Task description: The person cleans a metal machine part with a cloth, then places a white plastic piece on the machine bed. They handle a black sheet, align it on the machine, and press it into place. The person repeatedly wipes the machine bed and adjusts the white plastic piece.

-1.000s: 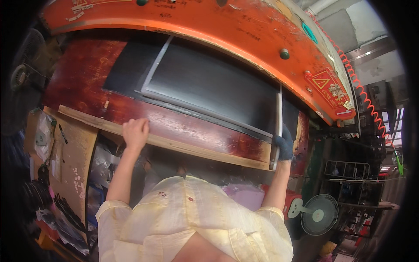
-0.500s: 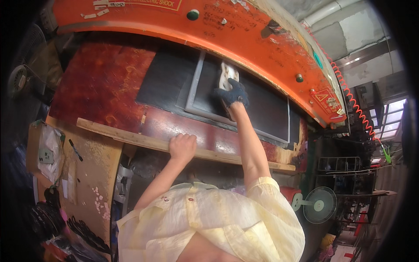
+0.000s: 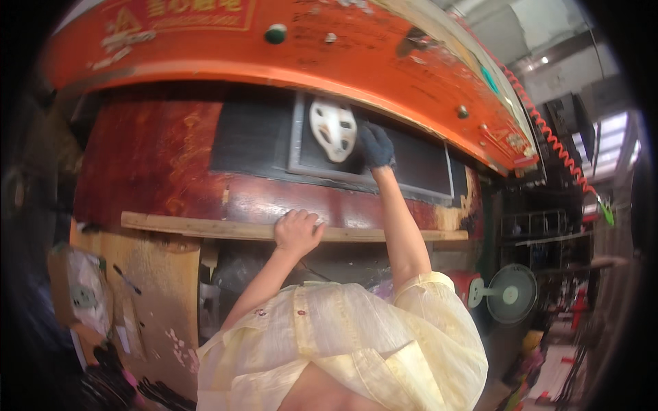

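Head view showed me the bare left hand [image 3: 299, 231] on the wooden strip [image 3: 171, 222], its grip unclear. White holed piece [image 3: 335, 129] next, seemingly set down inside the grey frame [image 3: 296, 139], with what remained unclear; beside it the gloved right hand [image 3: 377, 145] looked loosely spread, visibly holding nothing, with black panel [image 3: 419, 156] open rightward under the orange machine [image 3: 377, 65].

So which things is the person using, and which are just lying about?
Seem to be in use:
white piece with holes, beside the gloved right hand
grey frame around it
wooden strip, under the bare left hand

Seem just about:
dark pen
plastic bag
fan
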Available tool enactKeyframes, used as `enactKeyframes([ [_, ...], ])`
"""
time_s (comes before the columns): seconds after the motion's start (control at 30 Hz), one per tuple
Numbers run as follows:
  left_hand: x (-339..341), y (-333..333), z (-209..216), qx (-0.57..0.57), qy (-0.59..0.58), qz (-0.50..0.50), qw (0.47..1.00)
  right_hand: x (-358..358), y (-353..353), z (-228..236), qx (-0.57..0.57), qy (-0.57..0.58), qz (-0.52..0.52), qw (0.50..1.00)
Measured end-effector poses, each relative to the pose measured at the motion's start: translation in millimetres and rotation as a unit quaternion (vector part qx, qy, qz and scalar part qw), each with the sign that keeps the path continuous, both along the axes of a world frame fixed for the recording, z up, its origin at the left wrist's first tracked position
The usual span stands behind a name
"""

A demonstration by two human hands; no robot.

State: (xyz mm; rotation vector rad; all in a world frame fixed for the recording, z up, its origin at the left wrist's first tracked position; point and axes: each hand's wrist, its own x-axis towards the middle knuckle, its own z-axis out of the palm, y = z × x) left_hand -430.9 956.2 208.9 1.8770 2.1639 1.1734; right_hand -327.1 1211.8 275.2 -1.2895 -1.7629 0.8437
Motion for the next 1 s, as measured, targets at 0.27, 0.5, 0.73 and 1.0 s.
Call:
enactKeyframes([
  [0.27, -37.0, 63.4, 8.2, -0.018, 0.027, -0.105, 0.994, 149.0, 96.7, 75.9, -0.009, 0.178, -0.215, 0.96],
  [0.5, -42.6, 106.8, -2.4, -0.047, 0.117, -0.012, 0.992, 159.4, 148.8, 92.9, 0.014, 0.059, -0.194, 0.979],
  [0.73, -43.8, 169.7, 4.7, -0.027, 0.138, 0.084, 0.987, 152.5, -16.6, -47.2, 0.109, -0.212, 0.023, 0.971],
  [1.0, -31.8, 172.7, 25.7, 0.046, 0.077, 0.135, 0.987, 183.6, -137.0, -102.4, -0.064, -0.165, 0.178, 0.968],
])
